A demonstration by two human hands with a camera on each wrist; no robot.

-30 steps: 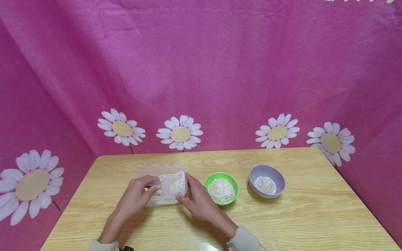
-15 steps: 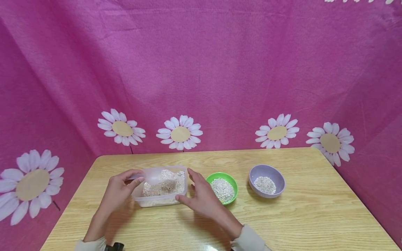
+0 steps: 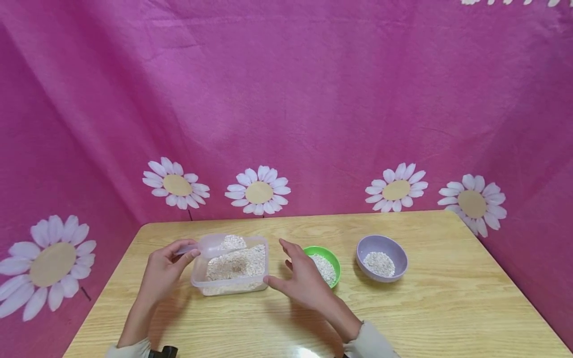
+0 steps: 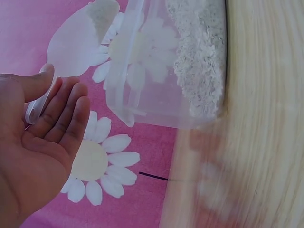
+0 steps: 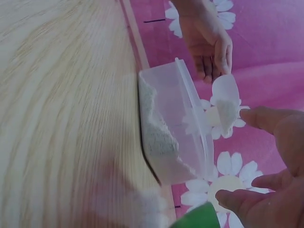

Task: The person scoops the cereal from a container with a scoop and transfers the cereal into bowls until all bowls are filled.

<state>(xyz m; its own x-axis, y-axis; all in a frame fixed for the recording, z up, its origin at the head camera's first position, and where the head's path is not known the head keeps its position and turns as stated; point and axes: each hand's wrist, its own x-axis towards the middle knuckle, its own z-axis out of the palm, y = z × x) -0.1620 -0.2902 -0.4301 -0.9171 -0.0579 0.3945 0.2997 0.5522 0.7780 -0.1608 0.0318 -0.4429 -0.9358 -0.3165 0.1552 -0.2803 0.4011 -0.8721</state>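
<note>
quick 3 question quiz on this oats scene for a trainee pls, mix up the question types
1. True or false: the left hand holds the scoop by its handle.
2. Which bowl is nearer the right hand? A. green bowl B. purple bowl C. neither, both are equally far
3. Fill in: the scoop is held over the clear ______ of oats.

Key
1. True: thumb and fingers pinch the handle, and oats sit in the scoop's bowl.
2. A: the hand partly covers the green bowl in the head view.
3. Tub: the right hand's thumb lies by its near right corner; whether it touches is unclear.
</note>
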